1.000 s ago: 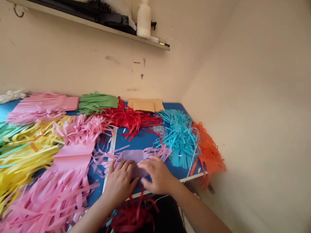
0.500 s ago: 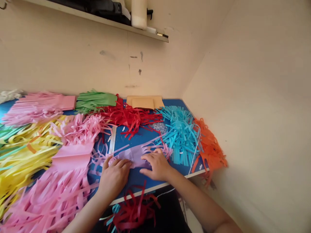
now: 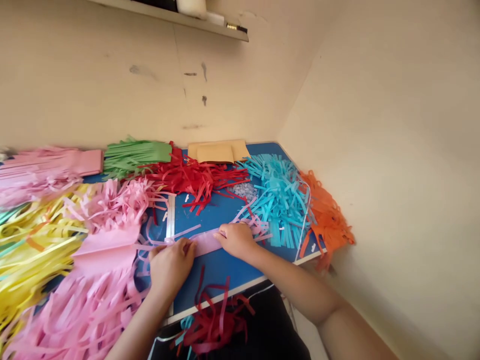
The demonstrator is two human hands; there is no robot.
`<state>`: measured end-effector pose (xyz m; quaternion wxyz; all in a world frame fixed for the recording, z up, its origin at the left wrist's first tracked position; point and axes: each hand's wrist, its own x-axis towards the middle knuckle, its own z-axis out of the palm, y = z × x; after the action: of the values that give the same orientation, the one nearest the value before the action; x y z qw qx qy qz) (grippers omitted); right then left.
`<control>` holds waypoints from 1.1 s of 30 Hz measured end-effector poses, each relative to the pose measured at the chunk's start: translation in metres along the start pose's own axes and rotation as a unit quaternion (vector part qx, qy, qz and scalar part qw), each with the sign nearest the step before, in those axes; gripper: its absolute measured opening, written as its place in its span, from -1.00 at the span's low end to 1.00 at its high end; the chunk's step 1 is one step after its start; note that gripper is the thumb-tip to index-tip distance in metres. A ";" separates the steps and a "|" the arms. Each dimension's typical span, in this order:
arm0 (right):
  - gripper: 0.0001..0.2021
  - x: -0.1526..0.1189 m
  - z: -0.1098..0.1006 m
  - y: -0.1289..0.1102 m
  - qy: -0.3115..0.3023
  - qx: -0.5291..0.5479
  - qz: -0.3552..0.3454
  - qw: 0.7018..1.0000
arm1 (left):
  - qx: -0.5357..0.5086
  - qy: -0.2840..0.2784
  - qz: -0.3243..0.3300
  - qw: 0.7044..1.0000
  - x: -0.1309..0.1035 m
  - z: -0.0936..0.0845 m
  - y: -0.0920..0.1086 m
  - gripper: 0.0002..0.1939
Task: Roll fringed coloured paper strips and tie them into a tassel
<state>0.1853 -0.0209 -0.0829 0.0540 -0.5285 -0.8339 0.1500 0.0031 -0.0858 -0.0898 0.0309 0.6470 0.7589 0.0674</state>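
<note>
Pinching a narrow lilac paper band w/ fringed ends (image 3: 207, 243), the person has both hands on it at the near part of the blue flat desk w/ pale edging (image 3: 225, 275). L hand (image 3: 170, 265): fingers curled, fingertips drawn in against thumb at the band's left part. R hand (image 3: 235, 240): same sort of grip, nearly closed, on the right part; exact thumb contact hard to tell. Band's plain middle shows b/w them, fringe out past each hand. Step in hand is prob. folding or flattening the middle; next move prob. calls for even tension & edges kept aligned, w/ thin strips kept clear of the bright-blue fringed paper pile (image 3: 277, 190) just beside, to the right.
</note>
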 end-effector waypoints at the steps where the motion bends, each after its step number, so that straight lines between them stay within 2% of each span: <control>1: -0.75 0.001 0.002 -0.001 0.002 -0.005 0.006 1.000 | 0.007 -0.003 -0.002 1.000 0.002 -0.001 0.002 -0.56; 7: -0.77 0.004 0.008 0.001 0.003 -0.023 0.020 1.000 | 0.026 -0.012 -0.005 1.000 0.007 0.002 0.006 -0.51; 17: -0.74 0.006 0.009 0.003 -0.003 -0.025 0.026 0.999 | 0.027 0.018 0.008 0.999 0.007 0.011 0.003 -0.53; 18: -0.75 0.006 0.007 0.005 0.008 -0.030 0.028 0.999 | 0.025 0.030 0.009 0.999 0.006 0.011 0.003 -0.56; 20: -0.78 0.004 0.000 0.008 0.068 -0.051 0.053 0.995 | 0.030 0.078 0.031 0.996 0.005 0.009 0.003 -0.63; 22: -0.83 -0.002 -0.005 0.008 0.151 -0.078 0.057 0.984 | 0.046 0.122 0.100 0.986 0.004 0.004 0.003 -0.73; 23: -0.83 -0.005 -0.005 0.007 0.171 -0.085 0.020 0.981 | 0.055 0.129 0.143 0.980 0.004 0.001 0.003 -0.75; 24: -0.82 -0.009 -0.004 0.006 0.166 -0.086 -0.041 0.982 | 0.061 0.124 0.186 0.973 0.004 -0.002 0.002 -0.74; 26: -0.83 -0.015 -0.001 0.004 0.098 -0.071 -0.175 0.977 | 0.064 0.096 0.243 0.963 0.003 -0.008 0.001 -0.72; 27: -0.83 -0.016 0.000 0.004 0.061 -0.060 -0.216 0.973 | 0.062 0.087 0.258 0.960 0.002 -0.011 0.001 -0.74; 30: -0.70 -0.014 0.000 0.014 0.019 -0.038 -0.250 0.967 | 0.052 0.090 0.283 0.953 -0.005 -0.015 0.001 -0.80; 33: -0.67 -0.004 -0.005 0.030 0.008 -0.016 -0.283 0.959 | 0.042 0.110 0.262 0.958 -0.010 -0.012 0.001 -0.74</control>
<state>0.2149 -0.0118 -0.0868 0.0927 -0.2728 -0.9512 0.1106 0.0045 -0.0962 -0.0786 -0.0986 0.8127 0.5633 0.1120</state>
